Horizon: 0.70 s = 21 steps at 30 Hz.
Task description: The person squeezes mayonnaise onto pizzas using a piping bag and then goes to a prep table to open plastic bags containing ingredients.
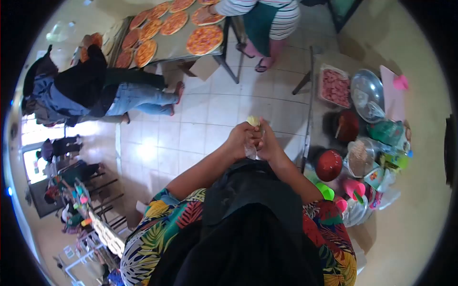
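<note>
Both of my hands meet in front of my body, above the tiled floor. My left hand (240,139) is closed, its fingers wrapped round a clear plastic wrapper (250,151). My right hand (268,141) presses against it from the other side, also closed on the wrapper. A small pale yellow piece (253,121) sticks up between my fingertips. The lower end of the wrapper hangs below my fingers. What lies inside my closed fingers is hidden.
A table (177,46) at the upper left bears several pizzas; two people stand beside it. At right, a table (307,119) holds a meat tray (335,86), a metal bowl (367,90), red sauce (328,165) and cups. More people are at far left.
</note>
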### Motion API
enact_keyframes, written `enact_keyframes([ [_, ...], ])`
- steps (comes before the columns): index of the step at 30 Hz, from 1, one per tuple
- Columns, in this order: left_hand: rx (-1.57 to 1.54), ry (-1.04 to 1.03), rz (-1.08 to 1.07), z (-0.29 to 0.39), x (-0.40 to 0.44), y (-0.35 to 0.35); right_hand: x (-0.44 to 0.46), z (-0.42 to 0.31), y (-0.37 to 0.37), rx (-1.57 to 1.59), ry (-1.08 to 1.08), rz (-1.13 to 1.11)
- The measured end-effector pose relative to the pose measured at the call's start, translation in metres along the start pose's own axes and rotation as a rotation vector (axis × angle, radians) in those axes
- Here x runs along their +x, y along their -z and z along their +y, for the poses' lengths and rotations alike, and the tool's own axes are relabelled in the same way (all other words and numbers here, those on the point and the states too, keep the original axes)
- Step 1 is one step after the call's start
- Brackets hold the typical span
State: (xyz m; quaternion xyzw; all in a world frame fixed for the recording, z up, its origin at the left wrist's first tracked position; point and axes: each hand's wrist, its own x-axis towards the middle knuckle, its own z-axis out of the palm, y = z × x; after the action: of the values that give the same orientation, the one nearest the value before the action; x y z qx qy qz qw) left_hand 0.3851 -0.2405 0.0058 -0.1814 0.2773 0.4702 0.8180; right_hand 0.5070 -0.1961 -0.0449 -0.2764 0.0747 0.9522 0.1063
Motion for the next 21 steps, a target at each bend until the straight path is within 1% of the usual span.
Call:
enact_keyframes([
  [1,-0.007,-0.03,0.117,-0.001,0.002,0.016,0.006,0.018,0.001,0.216,-0.056,-0.044],
  [2,0.048,-0.084,0.282,-0.006,0.001,0.023,0.006,0.03,-0.002,0.204,-0.089,-0.065],
  [4,-0.017,-0.106,0.245,-0.015,-0.009,0.041,0.006,0.041,-0.009,0.0,-0.022,0.078],
  [5,-0.022,-0.153,0.242,-0.018,-0.016,0.04,0.013,0.039,0.003,-0.03,-0.049,0.053],
  [6,0.06,-0.151,0.272,-0.022,-0.022,0.037,0.028,0.033,0.028,-0.044,-0.21,-0.121],
  [7,0.143,-0.142,0.3,-0.023,-0.028,0.036,0.04,0.028,0.037,-0.056,-0.367,-0.286],
  [8,0.14,-0.169,0.286,-0.021,-0.033,0.04,0.045,0.029,0.025,-0.084,-0.378,-0.293],
  [10,0.155,-0.18,0.218,-0.013,-0.034,0.051,0.039,0.032,-0.026,-0.331,-0.19,0.179],
  [11,0.178,-0.164,0.158,-0.009,-0.044,0.044,0.021,0.031,-0.071,-0.341,-0.175,0.194],
  [12,0.177,-0.19,0.135,-0.005,-0.05,0.043,0.034,0.03,-0.072,-0.376,-0.171,0.189],
  [14,0.226,-0.178,0.192,0.004,-0.06,0.044,0.078,0.029,-0.052,-0.272,-0.08,0.212],
  [15,0.308,-0.194,0.185,0.012,-0.066,0.045,0.097,0.025,-0.049,-0.298,-0.078,0.21],
  [16,0.305,-0.208,0.168,0.019,-0.075,0.042,0.116,0.02,-0.048,-0.281,-0.006,0.166],
  [17,0.337,-0.239,0.134,0.025,-0.087,0.036,0.127,0.018,-0.058,-0.259,0.066,0.124],
  [18,0.366,-0.266,0.099,0.032,-0.096,0.036,0.136,0.015,-0.066,-0.276,0.07,0.131],
  [20,0.378,-0.28,0.08,0.052,-0.106,0.047,0.154,0.011,-0.086,-0.422,0.149,0.045],
  [21,0.455,-0.313,0.076,0.062,-0.116,0.046,0.159,0.014,-0.102,-0.451,0.207,0.089],
])
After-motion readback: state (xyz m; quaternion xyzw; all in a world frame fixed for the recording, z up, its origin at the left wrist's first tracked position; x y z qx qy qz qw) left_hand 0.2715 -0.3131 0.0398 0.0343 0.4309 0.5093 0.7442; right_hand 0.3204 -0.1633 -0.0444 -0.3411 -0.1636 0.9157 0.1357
